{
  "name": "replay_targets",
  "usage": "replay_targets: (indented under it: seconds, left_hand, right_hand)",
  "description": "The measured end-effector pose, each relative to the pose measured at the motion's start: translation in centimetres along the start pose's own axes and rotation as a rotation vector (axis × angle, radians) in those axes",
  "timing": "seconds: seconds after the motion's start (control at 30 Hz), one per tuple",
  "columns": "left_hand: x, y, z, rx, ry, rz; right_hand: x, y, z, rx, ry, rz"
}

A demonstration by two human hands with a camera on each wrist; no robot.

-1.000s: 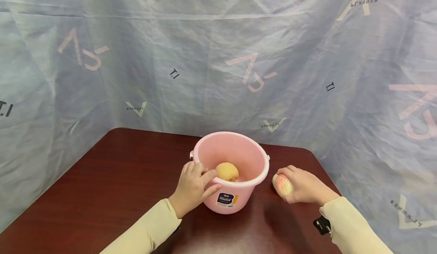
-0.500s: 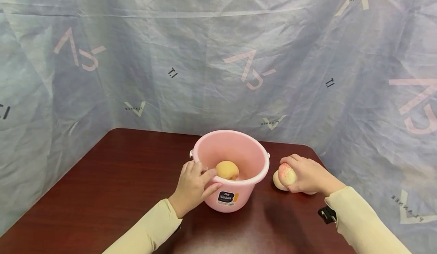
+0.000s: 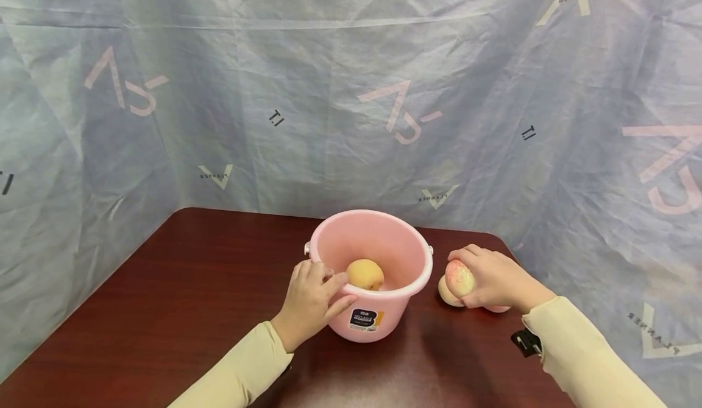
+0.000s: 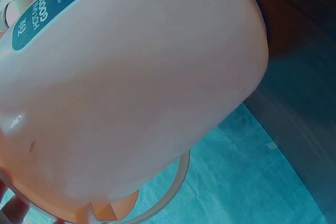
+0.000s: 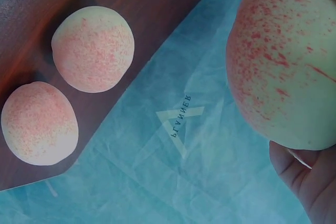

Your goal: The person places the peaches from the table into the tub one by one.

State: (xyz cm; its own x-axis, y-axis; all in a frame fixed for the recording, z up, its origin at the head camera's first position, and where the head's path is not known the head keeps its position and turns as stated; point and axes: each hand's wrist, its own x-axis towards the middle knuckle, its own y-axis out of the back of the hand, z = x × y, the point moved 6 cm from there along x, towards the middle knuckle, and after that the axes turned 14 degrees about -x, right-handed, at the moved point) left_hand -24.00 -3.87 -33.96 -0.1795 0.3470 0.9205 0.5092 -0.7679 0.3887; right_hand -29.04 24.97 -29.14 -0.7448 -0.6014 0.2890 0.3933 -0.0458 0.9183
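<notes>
A pink plastic bucket (image 3: 368, 318) stands upright on the table, with a round yellow fruit (image 3: 364, 274) inside it. My left hand (image 3: 310, 298) grips the bucket's rim on its near left side, the thumb lying on the outside. In my right hand (image 3: 496, 281) is a red-speckled, pale peach (image 3: 459, 277), held to the right of the bucket. Beneath that hand lie two more peaches, one (image 5: 93, 49) beside the other (image 5: 40, 123) in the right wrist view. The head view shows them partly covered by the hand and the held peach.
A dark red wooden table (image 3: 219, 274) with rounded far corners bears the bucket and peaches. Grey-blue printed cloth (image 3: 340, 122) hangs behind it and along both sides. The bucket's handle (image 4: 170, 190) hangs down in the left wrist view.
My right hand has lifted its peach slightly, uncovering parts of the two peaches beneath, and has hardly moved in the last half second. The left hand stays on the rim.
</notes>
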Motion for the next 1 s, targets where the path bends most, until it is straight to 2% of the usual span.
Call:
replay_targets:
  seconds: [0.27, 0.47, 0.8, 1.0]
  left_hand:
    - [0.3, 0.1, 0.1, 0.004, 0.009, -0.018]
    - [0.2, 0.2, 0.2, 0.017, -0.016, 0.008]
    - [0.2, 0.1, 0.1, 0.016, 0.012, -0.021]
    - [0.0, 0.1, 0.2, 0.028, -0.011, 0.001]
  right_hand:
    - [0.3, 0.6, 0.0, 0.003, 0.008, 0.022]
    - [0.5, 1.1, -0.2, 0.000, 0.007, 0.036]
    - [0.7, 2.0, -0.6, -0.017, 0.031, 0.096]
    - [0.8, 2.2, -0.8, -0.022, 0.040, 0.149]
